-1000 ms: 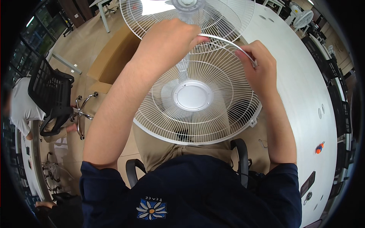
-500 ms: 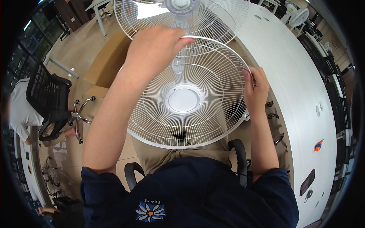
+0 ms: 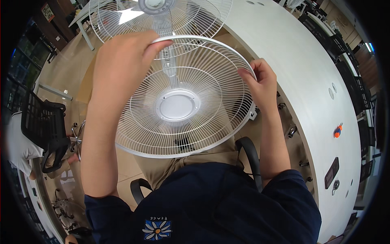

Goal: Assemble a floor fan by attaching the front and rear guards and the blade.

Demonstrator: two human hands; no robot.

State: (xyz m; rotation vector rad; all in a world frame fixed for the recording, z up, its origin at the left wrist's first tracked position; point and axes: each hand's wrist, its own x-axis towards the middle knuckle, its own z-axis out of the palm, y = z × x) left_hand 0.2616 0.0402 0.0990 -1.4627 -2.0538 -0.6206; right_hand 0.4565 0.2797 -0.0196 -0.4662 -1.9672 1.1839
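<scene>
A round white wire fan grille [image 3: 177, 105] with a solid disc at its centre is held up in front of my lap. My left hand [image 3: 126, 61] is closed on its far rim at the upper left, thumb along the edge. At the right rim my right hand [image 3: 261, 83] grips it between thumb and fingers. A small clip juts from the rim below that hand. Beyond the grille stands a fan [image 3: 156, 24] with another wire grille and a translucent centre, partly overlapped by the one I hold.
A long white table [image 3: 308, 101] curves along the right, bearing an orange-and-blue object [image 3: 338, 131] and a dark phone-like slab [image 3: 332, 173]. At left, a person in a light shirt sits by a black mesh chair [image 3: 44, 122]. A cardboard box [image 3: 86, 83] lies partly behind my left arm.
The fan, the held grille and both hands appear farther left in view as the head has turned. The grille looks slightly more tilted. Both hands keep their hold on its rim.
</scene>
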